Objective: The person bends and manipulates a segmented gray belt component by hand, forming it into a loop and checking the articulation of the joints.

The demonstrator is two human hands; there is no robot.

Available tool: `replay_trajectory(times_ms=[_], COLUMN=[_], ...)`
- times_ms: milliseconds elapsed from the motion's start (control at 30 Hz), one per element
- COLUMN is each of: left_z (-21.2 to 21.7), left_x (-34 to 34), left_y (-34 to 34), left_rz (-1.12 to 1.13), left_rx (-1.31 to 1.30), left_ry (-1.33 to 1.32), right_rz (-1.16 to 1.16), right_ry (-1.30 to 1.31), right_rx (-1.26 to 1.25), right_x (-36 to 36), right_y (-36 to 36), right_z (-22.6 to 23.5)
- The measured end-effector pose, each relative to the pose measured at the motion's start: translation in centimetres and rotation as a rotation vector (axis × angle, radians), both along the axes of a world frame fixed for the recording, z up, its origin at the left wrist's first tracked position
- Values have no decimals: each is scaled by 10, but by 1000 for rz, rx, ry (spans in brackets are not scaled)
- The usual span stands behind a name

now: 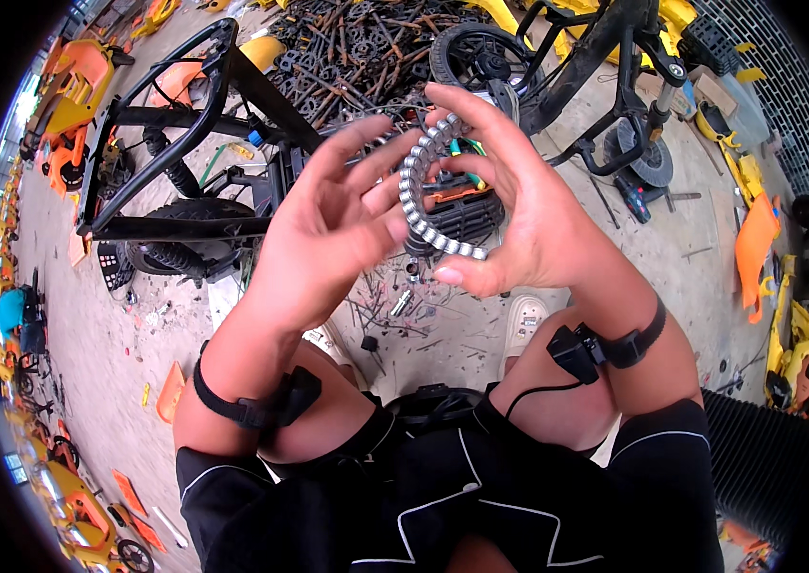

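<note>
A curved strip of small silvery segments, bent like a half ring, is held up in front of me. It spans the gap between the thumb and fingers of my right hand, which grips it at its ends. On its other side my left hand has its fingers apart and half curled. The left thumb is slightly blurred and close to the strip; whether it touches I cannot tell. Below and behind the strip lies a dark ribbed part among wires on a black vehicle frame.
A heap of rusty metal parts lies at the far side. Another black frame with a fork stands far right, near a small grey wheel. A cordless power tool rests on the floor. Small scraps litter the ground before my feet.
</note>
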State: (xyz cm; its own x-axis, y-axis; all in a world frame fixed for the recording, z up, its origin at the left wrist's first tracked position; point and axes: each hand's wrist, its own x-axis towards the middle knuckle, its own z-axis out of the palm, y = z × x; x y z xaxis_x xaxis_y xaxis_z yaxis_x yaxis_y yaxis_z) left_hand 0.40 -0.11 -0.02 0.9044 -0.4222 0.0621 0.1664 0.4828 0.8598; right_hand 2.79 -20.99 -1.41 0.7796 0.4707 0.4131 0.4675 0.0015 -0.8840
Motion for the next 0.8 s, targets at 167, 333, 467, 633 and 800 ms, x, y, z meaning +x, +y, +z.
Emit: replay_trajectory(times_ms=[167,333,467,633,800], left_z=[-2,-4,1,1,5], left_x=[6,5,2,3,1], left_y=[5,4,2,5,9], left_rz=[-61,43,94,118,129], left_rx=[43,185,260,320,300], left_ry=[242,173,160,130,129], right_rz=[-33,-115,-91,-124,-148], right_ry=[-36,-60,-115,-141,-75], right_rx=[-162,-301,-350,-389,-341], right_x=[-6,-11,-10,-11,-13], right_y=[4,5,5,6,9], right_z=[8,8,10,13,15])
